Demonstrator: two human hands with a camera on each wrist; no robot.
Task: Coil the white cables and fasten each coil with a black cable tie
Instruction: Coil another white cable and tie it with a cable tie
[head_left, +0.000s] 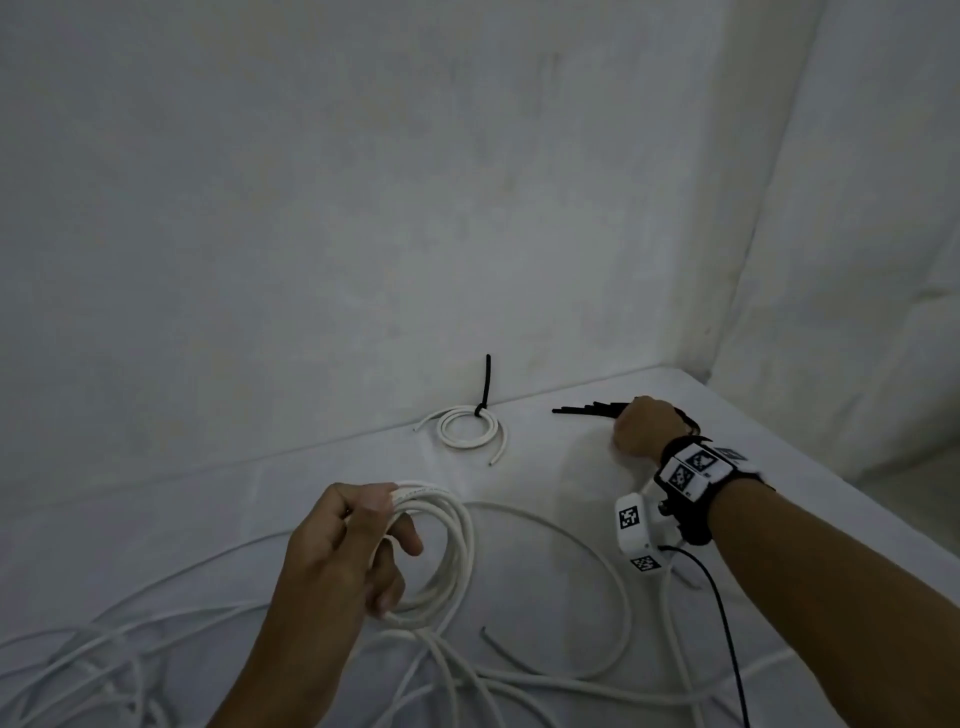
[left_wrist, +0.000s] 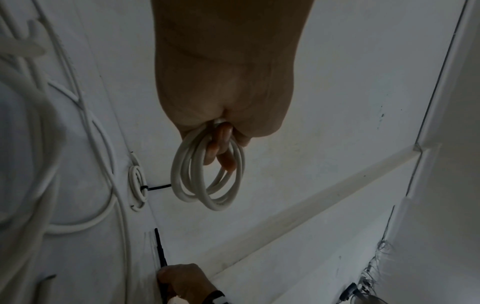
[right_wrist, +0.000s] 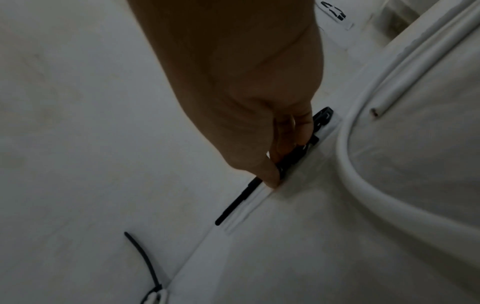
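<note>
In the head view, a coil of white cable (head_left: 441, 551) is held above the white table (head_left: 545, 467) by the left hand (head_left: 343, 545), whose fingers are curled round the loops. The right hand (head_left: 644, 428) is seen at the far right, set on a bundle of black cable ties (head_left: 587, 408) beside the wall. A finished coil (head_left: 467, 431), fastened with a black tie (head_left: 485, 384), lies far centre. Loose cable (head_left: 597, 597) is spread across the near side.

In the left wrist view, the coil (left_wrist: 207, 174) is seen hanging from the curled fingers (left_wrist: 221, 139).

In the right wrist view, the ties (right_wrist: 293, 156) are pinched by the fingertips (right_wrist: 270, 176) against the table edge.
</note>
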